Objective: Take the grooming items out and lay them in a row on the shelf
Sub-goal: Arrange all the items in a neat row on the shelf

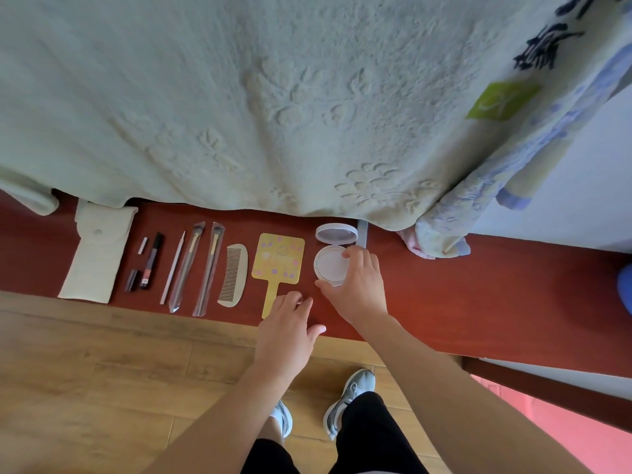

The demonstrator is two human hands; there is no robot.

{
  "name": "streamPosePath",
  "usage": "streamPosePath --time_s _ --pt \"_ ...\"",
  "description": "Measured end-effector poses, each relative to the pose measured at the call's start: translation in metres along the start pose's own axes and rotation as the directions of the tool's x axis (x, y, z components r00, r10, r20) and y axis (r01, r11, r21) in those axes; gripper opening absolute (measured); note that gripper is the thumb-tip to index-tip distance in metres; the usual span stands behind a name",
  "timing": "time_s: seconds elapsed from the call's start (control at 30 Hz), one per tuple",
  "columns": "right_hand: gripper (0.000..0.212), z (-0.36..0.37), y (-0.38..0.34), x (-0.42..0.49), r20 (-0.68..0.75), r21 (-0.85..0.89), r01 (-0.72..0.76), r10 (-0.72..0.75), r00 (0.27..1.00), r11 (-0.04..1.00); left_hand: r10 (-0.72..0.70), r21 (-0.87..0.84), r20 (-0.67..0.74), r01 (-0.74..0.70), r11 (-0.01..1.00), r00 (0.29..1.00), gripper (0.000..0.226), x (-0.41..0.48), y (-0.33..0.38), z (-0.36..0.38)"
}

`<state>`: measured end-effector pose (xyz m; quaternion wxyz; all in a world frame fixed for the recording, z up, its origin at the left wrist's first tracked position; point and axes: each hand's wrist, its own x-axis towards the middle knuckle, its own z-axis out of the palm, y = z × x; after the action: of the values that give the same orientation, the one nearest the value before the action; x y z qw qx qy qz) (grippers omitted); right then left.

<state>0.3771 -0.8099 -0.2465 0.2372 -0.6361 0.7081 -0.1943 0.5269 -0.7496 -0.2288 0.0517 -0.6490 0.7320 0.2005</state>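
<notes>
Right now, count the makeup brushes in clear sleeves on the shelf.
2. One sleeved brush lies just right of the thin white stick; the other sleeved brush lies beside it, just left of the comb. None appears hidden.

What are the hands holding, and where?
Right hand grips the open round white compact by its base rim. Left hand holds nothing.

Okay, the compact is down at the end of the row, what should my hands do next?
Probably let go: the right hand rests on the open compact, which lies flat on the shelf beside the mirror, ending the row.
</notes>
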Motion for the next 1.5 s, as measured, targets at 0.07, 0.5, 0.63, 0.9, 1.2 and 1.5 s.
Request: streamPosePath --time_s 0.07,0.5,0.63,0.9,1.2,1.5 --pt "0.07 0.001 0.0 0.0 -0.006 -0.004 0.005 -0.005 1.0 1.0 -0.002 0.001 0.004 0.002 1.0 1.0 0.06 0.0 0.0 0.0" --pt "0.071 0.0 0.005 -0.004 0.023 -0.021 0.046 -0.045 0.999 0.999 0.021 0.004 0.014 -0.021 1.0 1.0 0.056 -0.001 -0.001 -0.003" --pt "0.071 0.003 0.004 -0.01 0.015 -0.003 0.052 -0.051 0.999 0.999 0.026 -0.002 0.013 -0.026 1.0 1.0 0.054 -0.001 -0.001 -0.004" --pt "0.071 0.005 0.002 -0.021 -0.009 -0.003 0.043 -0.043 0.999 0.999 0.041 -0.016 0.004 -0.041 0.999 0.999 0.057 -0.001 -0.004 -0.004" --pt "0.071 0.007 0.003 -0.021 -0.022 0.0 0.037 -0.037 0.999 0.999 0.06 -0.016 -0.01 -0.06 0.998 0.998 0.059 0.0 -0.005 -0.003" --pt "0.071 0.008 0.002 -0.022 -0.035 -0.012 0.034 -0.034 0.999 0.999 0.051 -0.033 -0.01 -0.052 0.998 0.999 0.058 0.0 -0.003 -0.005"
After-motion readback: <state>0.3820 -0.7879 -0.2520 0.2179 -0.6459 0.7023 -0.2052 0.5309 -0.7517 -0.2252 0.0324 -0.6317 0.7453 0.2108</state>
